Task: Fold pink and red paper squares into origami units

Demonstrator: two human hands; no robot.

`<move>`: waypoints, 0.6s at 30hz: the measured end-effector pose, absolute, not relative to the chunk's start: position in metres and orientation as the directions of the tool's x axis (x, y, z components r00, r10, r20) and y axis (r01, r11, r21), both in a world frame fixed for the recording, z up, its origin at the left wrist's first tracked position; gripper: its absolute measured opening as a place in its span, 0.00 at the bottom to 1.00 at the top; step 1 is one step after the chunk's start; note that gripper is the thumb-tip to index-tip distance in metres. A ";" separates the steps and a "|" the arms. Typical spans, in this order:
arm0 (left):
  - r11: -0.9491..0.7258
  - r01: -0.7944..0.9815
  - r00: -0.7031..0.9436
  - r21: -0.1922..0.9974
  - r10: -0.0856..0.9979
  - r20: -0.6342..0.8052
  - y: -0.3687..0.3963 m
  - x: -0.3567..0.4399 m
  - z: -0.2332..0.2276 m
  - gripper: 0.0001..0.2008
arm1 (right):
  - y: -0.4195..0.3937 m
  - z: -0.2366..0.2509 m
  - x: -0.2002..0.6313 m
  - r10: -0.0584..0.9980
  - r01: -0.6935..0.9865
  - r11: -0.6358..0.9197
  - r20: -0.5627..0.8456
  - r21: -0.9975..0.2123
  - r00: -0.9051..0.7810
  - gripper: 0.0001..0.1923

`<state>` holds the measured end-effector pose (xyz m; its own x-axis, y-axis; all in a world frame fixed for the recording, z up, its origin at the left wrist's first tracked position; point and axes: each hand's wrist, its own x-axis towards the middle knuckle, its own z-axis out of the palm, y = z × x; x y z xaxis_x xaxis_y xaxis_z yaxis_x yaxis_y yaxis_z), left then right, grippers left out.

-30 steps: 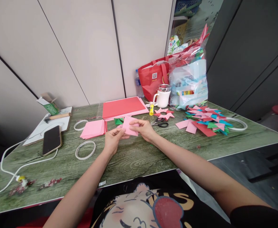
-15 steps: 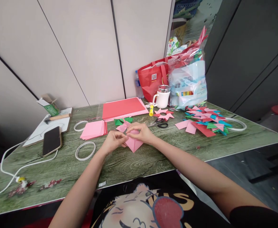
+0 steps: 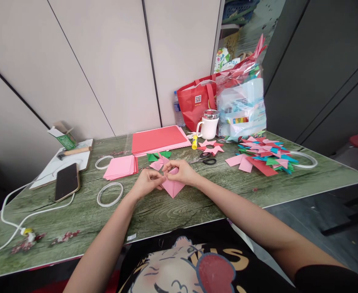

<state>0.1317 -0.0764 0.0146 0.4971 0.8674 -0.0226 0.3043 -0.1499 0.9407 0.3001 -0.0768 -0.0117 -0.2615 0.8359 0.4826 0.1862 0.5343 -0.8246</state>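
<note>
Both of my hands are closed on one pink sheet of origami paper (image 3: 174,189) above the middle of the table. My left hand (image 3: 148,181) pinches its left corner, and my right hand (image 3: 181,171) grips its upper part. A crease runs down to the point nearest me, and the fingers cover the upper left portion. Just beyond my fingers lie a pink folded piece (image 3: 157,163) and green folded paper (image 3: 159,156). To the left sits a stack of pink paper squares (image 3: 120,167).
Scissors (image 3: 207,159), a glue stick (image 3: 194,142) and a white mug (image 3: 209,124) stand or lie beyond my right hand. Colourful folded pieces (image 3: 270,152) are heaped at right. At left are a tape roll (image 3: 110,194), a phone (image 3: 66,182) and a hammer (image 3: 75,151).
The pink paper has shifted very slightly toward me, and my right fingers have moved a little on its upper part. Both hands keep their hold.
</note>
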 end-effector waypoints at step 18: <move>-0.049 0.257 0.428 0.965 0.901 -0.068 -0.073 0.128 0.018 0.11 | -0.061 -0.013 0.316 0.882 0.234 0.470 0.461 -0.851 -0.097 0.07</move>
